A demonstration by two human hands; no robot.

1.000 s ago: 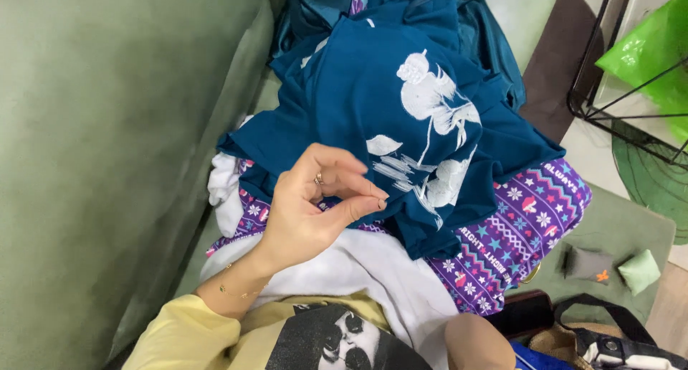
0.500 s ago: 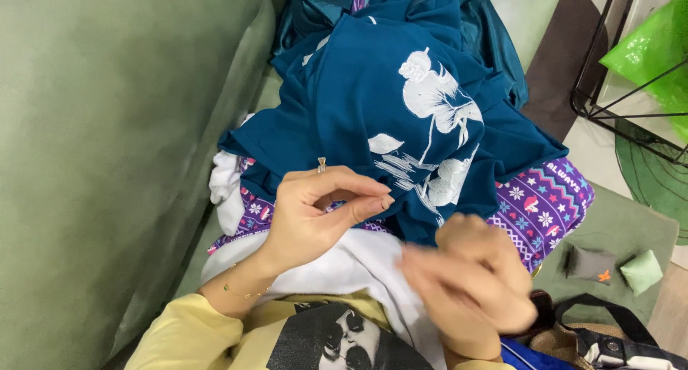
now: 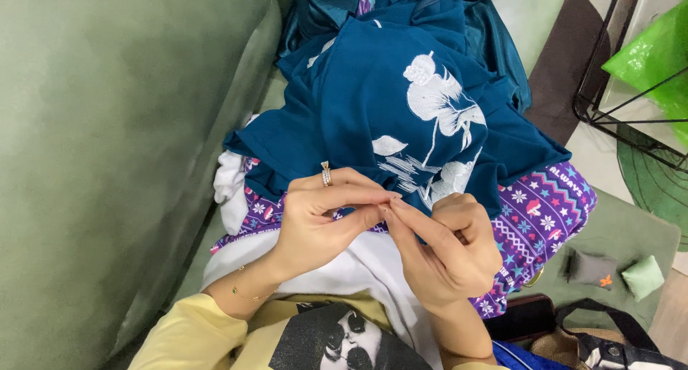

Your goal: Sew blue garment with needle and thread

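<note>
My left hand, with a ring on one finger and a thin bracelet at the wrist, has its thumb and fingers pinched together. My right hand is next to it, and its fingertips meet those of the left hand. Anything pinched between them is too small to see. Both hands hover over my lap, just above a teal garment with a white embroidered flower. Under it lie a purple patterned cloth and a white cloth.
A green sofa back fills the left. A black wire rack holding a bright green bag stands at the right. On the green seat sit a small grey pouch, a pale green one and a strapped bag.
My right hand has come up from the lower right and joined its fingertips to my left hand's. The left hand stayed pinched in about the same place.
</note>
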